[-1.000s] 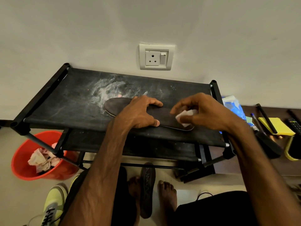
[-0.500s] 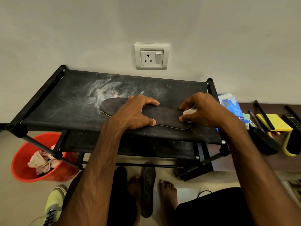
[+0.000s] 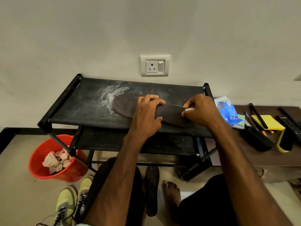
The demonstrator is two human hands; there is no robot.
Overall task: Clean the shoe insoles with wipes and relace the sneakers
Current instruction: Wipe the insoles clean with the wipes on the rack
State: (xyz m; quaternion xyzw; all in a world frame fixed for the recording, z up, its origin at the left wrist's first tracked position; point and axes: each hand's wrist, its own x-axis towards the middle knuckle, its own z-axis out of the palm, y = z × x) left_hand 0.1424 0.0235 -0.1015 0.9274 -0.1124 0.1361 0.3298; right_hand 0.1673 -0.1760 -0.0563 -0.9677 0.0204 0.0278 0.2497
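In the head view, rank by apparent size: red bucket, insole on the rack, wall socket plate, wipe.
Red bucket and insole: about alike; the left hand covers part of the insole.
Socket plate.
Wipe, mostly hidden by the right hand.

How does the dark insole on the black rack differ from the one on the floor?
The dark rack insole lies crosswise, plain-faced; the dark floor insole lies lengthwise, showing a zigzag pattern. The left hand grips the rack insole and the right hand holds a white wipe to it; no hand touches the floor insole. Both are similarly shaped.
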